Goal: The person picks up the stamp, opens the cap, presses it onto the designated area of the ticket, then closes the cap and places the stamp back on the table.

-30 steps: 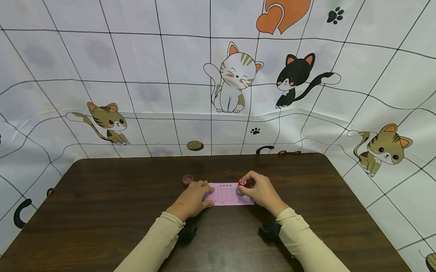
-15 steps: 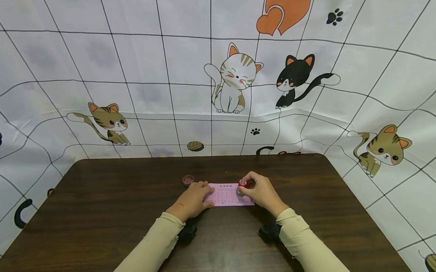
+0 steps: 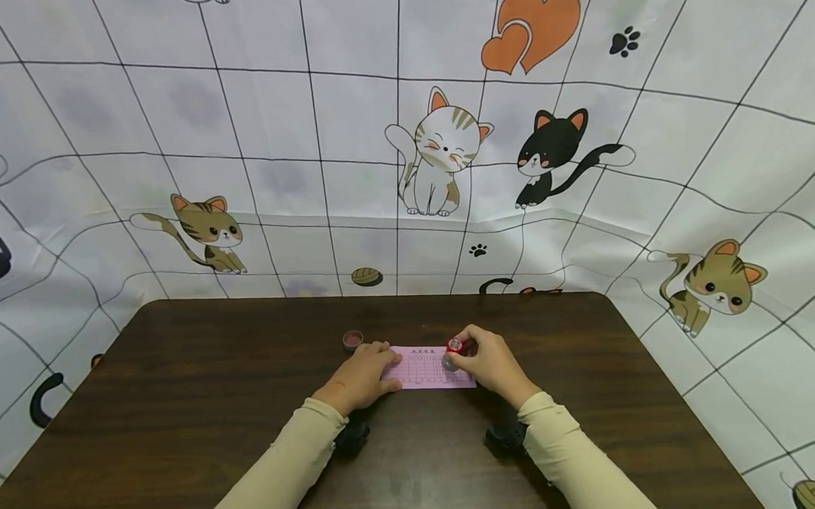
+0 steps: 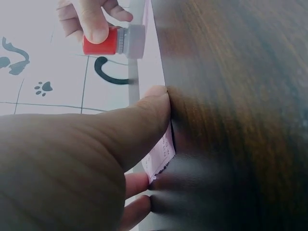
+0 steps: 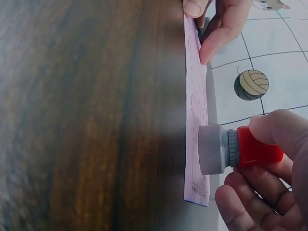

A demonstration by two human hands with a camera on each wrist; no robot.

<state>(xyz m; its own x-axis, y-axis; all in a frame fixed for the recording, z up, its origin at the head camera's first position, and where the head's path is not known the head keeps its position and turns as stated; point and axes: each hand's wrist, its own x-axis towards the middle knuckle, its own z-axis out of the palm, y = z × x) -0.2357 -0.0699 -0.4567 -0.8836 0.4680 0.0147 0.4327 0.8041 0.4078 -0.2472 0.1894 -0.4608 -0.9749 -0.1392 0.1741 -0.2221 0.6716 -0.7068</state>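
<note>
A pink printed paper slip [image 3: 426, 367] with a ruled grid lies on the table. My left hand [image 3: 361, 374] rests on its left end, thumb and fingers extended; in the left wrist view the thumb presses on the near edge. My right hand [image 3: 492, 365] pinches the red handle of a stamp [image 5: 260, 147] between thumb and fingers. The stamp stands upright, its grey round base [image 5: 211, 149] down on the right part of the slip. What lies under the base is hidden.
A small round container [image 3: 353, 340] with a reddish inside sits behind my left hand. The dark wooden table [image 3: 216, 415] ends at a white wall covering [image 3: 356, 173] printed with cats and grid lines. Black wrist devices hang beneath both sleeves.
The head view has tilted slightly upward, so everything sits a little lower in it. Both hands, the stamp and the slip keep their places relative to each other.
</note>
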